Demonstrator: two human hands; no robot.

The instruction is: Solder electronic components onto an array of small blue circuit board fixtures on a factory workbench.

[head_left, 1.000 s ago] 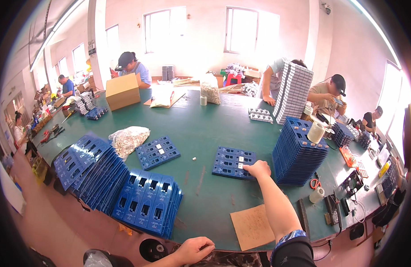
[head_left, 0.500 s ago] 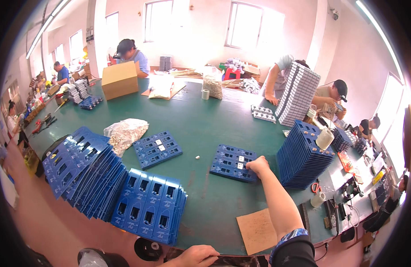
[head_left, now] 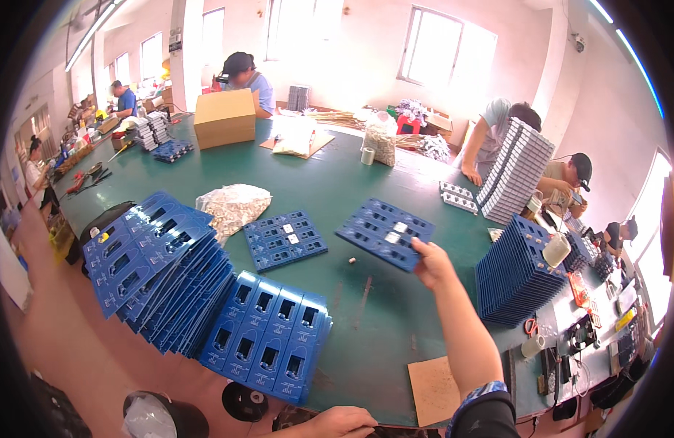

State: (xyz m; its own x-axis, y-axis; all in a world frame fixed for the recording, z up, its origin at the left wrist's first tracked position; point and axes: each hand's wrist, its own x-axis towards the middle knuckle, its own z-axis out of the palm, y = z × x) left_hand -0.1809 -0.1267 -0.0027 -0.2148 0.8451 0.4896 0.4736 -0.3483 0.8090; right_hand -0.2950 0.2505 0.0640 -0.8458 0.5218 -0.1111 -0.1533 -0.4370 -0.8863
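Note:
My right hand (head_left: 434,264) grips the near right edge of a blue circuit board panel (head_left: 371,232), which looks raised and tilted over the green table. Rows of dark rectangular cut-outs cross this panel, and two white squares sit on it. A similar panel (head_left: 267,250) with two white squares lies flat to its left. Between them and slightly nearer is a tiny white piece (head_left: 352,260). My left hand (head_left: 343,421) rests at the table's near edge, fingers extended and holding nothing. Fanned blue panels (head_left: 169,270) and overlapping ones (head_left: 275,314) lie at the near left.
A tall stack of blue panels (head_left: 519,274) stands at right, a white roll on top. A bag of small pale pieces (head_left: 233,208) lies behind the left panels. Brown cardboard (head_left: 433,390) lies near my right forearm. Co-workers sit beyond a carton (head_left: 225,120) and white stack (head_left: 515,171).
My right hand has lifted the panel and carried it away from me and leftward relative to the other panel. The left hand stays at the table edge. The whole view has shifted slightly.

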